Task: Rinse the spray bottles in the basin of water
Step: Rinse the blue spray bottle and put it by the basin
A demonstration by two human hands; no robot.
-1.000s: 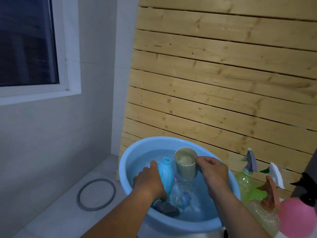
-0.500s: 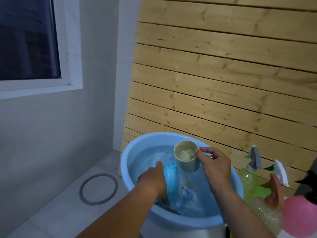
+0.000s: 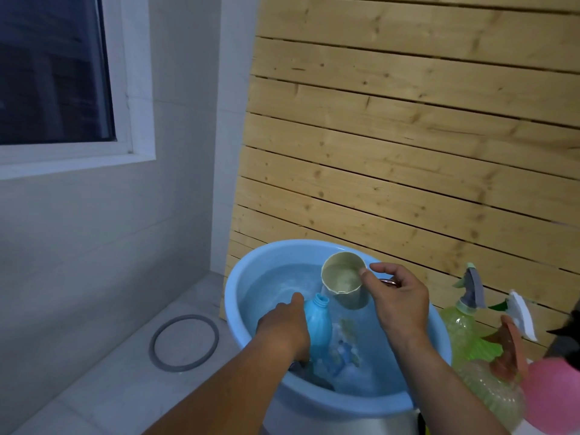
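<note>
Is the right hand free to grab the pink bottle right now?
Probably not: the right hand holds the cup over the basin. The pink bottle stands near, unobstructed.

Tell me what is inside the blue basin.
The blue basin holds water, a capless blue bottle held by the left hand, and patterned items underwater, too blurred to identify. The forearms hide its near side.
</note>
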